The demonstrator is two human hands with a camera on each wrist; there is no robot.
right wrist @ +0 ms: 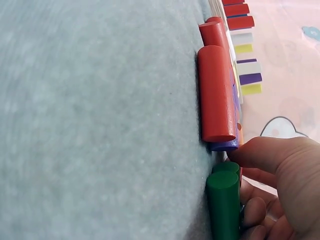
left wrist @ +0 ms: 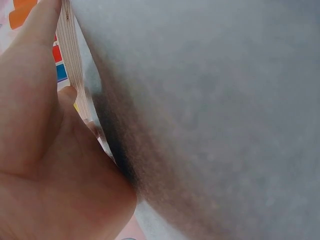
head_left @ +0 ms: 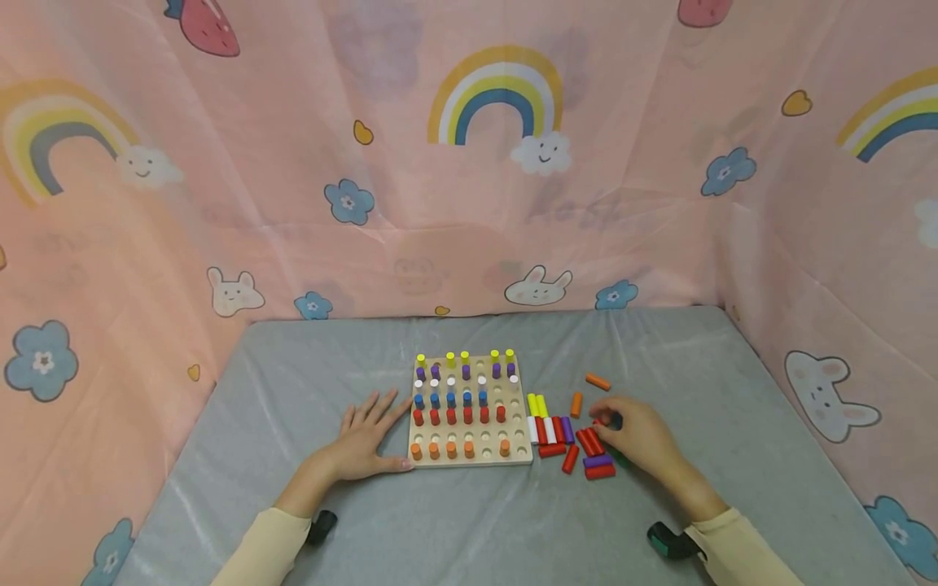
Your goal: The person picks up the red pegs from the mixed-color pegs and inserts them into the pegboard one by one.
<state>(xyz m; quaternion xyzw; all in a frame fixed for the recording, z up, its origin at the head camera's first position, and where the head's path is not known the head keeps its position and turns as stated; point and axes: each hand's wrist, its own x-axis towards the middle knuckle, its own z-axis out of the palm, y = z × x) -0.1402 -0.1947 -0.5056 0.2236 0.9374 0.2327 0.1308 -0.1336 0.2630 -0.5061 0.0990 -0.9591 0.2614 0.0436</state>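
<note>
A wooden pegboard (head_left: 469,465) holds rows of coloured pegs. Its left edge meets my left hand (head_left: 361,449), which rests on the table with fingers spread, fingertips and thumb against the board. The left wrist view shows that palm (left wrist: 65,185) beside the board's layered edge (left wrist: 72,55). Right of the board, my right hand (head_left: 639,435) reaches into the loose pegs, pinching a red peg (head_left: 598,422) between thumb and fingertips, mostly hidden by the hand. Green pegs (right wrist: 223,202) lie just under its curled fingers, and another red peg (right wrist: 216,95) lies near the thumb.
Yellow pegs (head_left: 537,404), a white peg (head_left: 532,430), purple pegs (head_left: 597,461) and several red pegs (head_left: 600,472) lie right of the board. Two orange pegs (head_left: 598,382) lie farther back. A pink printed cloth (head_left: 469,228) hangs behind the grey table (head_left: 330,358).
</note>
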